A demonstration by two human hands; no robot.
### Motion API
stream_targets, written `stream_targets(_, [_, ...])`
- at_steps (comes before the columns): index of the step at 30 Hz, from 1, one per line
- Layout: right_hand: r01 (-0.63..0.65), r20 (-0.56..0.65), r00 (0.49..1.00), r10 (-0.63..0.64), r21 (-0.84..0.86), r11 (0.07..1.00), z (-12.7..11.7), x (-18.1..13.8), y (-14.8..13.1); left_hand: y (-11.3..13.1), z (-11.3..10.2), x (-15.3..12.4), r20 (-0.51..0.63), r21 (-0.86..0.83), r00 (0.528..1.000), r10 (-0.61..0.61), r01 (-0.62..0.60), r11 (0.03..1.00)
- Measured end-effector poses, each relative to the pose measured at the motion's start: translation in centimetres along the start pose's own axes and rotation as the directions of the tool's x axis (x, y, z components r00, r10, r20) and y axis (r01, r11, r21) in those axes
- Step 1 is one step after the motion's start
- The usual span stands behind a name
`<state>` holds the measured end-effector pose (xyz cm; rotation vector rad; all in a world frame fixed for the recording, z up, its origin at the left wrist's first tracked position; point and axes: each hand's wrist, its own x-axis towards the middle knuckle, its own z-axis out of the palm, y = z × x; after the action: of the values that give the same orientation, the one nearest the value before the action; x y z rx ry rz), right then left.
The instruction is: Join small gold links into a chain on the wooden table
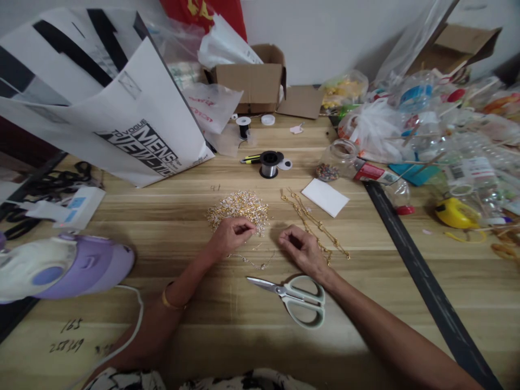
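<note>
Left hand point(229, 235) - fingers pinched together at edge of gold bead pile point(239, 208), above scissors point(294, 295); what they pinch, cannot tell. Right hand point(303, 246) curled closed, above scissors, beside gold chains point(312, 222). Thin chain point(254, 262) between hands. White bag point(142, 146) far up-left of scissors - reads "MENS", "VOGUE".

Pale wooden table point(227, 330) against a plain white wall point(325, 32).

Gold bangle point(173, 302) on left wrist; black-white patterned garment point(122, 380).

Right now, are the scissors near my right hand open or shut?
Shut: the scissors lie flat, both blades closed together into a single point.
</note>
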<state>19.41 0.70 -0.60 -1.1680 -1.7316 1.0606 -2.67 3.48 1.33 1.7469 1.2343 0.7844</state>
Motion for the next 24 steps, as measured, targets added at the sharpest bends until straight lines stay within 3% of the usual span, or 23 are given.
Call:
stream_targets(14, [-0.001,0.013,1.000,0.001,-0.007,1.000,-0.09,-0.01,0.30,-0.46,0.13,0.02,0.045,-0.119,0.997,-0.066,0.071,0.990])
stream_targets(24, [0.016,0.009,1.000,-0.016,-0.007,1.000,0.01,0.00,0.67,-0.30,-0.78,0.13,-0.056,0.139,0.998,0.000,0.008,0.990])
